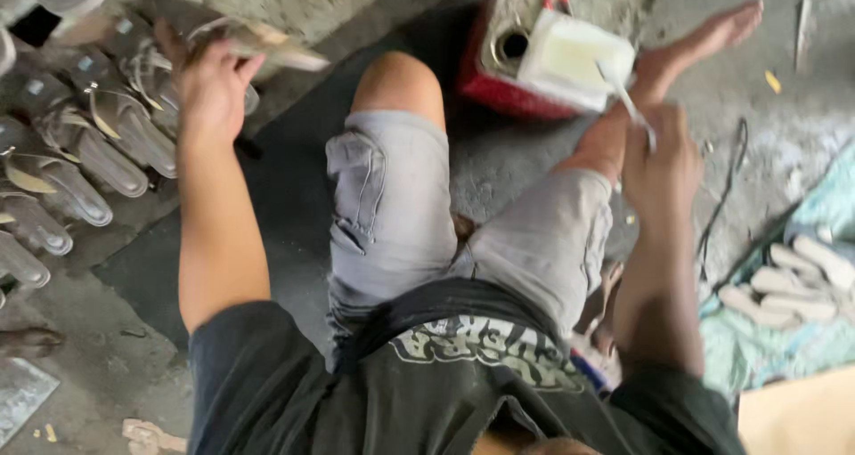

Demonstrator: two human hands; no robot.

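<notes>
My left hand [209, 85] reaches out to the upper left and grips a sandal [240, 41] by its sole, holding it above a row of similar sandals [85, 148] laid on the floor. My right hand [659, 157] is closed around a thin brush handle [623, 94] whose tip reaches into a white plastic container [574, 59]. That container rests on a red box [503, 90] next to my bare foot. My knees in grey shorts fill the middle of the view.
Several pale sandal soles [793, 281] lie on a teal cloth [793, 339] at the right. A black cord [726, 197] runs across the concrete floor. A piece of cardboard [797, 415] sits at the lower right corner.
</notes>
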